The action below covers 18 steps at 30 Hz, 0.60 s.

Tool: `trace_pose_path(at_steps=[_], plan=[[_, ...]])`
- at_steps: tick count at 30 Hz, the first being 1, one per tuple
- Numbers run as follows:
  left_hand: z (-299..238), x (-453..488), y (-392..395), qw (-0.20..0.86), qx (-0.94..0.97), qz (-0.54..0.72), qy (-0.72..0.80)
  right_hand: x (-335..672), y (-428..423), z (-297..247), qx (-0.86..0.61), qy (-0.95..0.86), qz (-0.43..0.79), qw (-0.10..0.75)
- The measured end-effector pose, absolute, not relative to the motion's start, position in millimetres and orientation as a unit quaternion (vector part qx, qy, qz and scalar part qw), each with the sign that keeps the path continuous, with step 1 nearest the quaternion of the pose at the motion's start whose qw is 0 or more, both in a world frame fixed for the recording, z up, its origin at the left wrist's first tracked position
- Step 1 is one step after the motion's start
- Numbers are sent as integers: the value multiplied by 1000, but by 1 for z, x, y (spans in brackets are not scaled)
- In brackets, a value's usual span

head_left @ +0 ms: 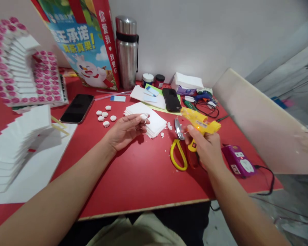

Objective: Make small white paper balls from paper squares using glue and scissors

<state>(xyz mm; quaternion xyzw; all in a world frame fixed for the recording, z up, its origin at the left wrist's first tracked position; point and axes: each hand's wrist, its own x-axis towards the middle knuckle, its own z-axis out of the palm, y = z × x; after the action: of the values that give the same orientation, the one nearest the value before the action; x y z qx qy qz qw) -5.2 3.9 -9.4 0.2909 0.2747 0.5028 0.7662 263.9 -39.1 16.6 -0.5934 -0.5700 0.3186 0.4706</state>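
My left hand (pixel 129 130) pinches a small white piece (pixel 144 117) between thumb and fingertips, above a stack of white sheets (pixel 150 123). In my right hand (pixel 206 143) is a yellow hot glue gun (pixel 200 123), its nozzle pointing left and a small orange light glowing on its side. Scissors (pixel 178 150) with yellow handles lie beside my right hand, partly behind it. Several small white rounded pieces (pixel 101 118) sit on the red table left of my left hand. White scraps (pixel 169 126) lie by the stack's right edge.
A black phone (pixel 77 108) and a fanned white card structure (pixel 23 143) are at the left, with a pink-and-white decorated piece (pixel 23 68) behind. A steel flask (pixel 127 54) stands at the back beside a printed bag (pixel 84 44). A purple power socket (pixel 240 161) sits right.
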Motion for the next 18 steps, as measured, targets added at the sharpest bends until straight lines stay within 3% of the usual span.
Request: trace_pose_path(at_steps=[6, 18], plan=[[-11, -5, 3, 779, 300, 488, 256, 340, -19, -10, -724, -542, 131, 406], [-10, -4, 1, 770, 310, 488, 271, 355, -15, -17, -795, -537, 40, 279]])
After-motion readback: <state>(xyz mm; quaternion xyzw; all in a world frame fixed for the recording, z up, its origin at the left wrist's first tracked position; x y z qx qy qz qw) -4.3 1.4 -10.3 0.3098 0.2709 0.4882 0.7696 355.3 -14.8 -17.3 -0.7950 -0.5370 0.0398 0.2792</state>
